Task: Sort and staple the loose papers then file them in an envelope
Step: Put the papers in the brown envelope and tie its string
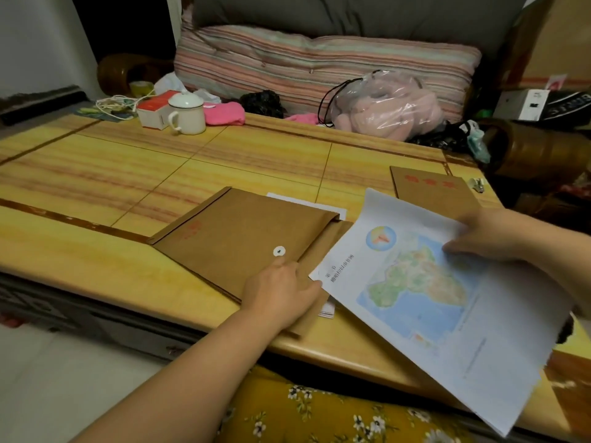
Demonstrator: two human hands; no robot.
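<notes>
left grip (281, 290) flat, right grip (489, 235) pinched (thumb uppermost)

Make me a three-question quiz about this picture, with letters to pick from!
1. Where is the white lidded enamel mug?
A. far left part of the yellow wooden table
B. on the floor
C. inside an envelope

2. How many brown paper envelopes are there?
A. one
B. two
C. four

3. What is the right hand doing?
A. resting flat
B. gripping the white map-printed papers
C. holding the mug

Answers: 1 A, it stands near the far left edge. 2 B, the near envelope under the left hand and the far envelope. 3 B, its thumb presses on the map.
</notes>
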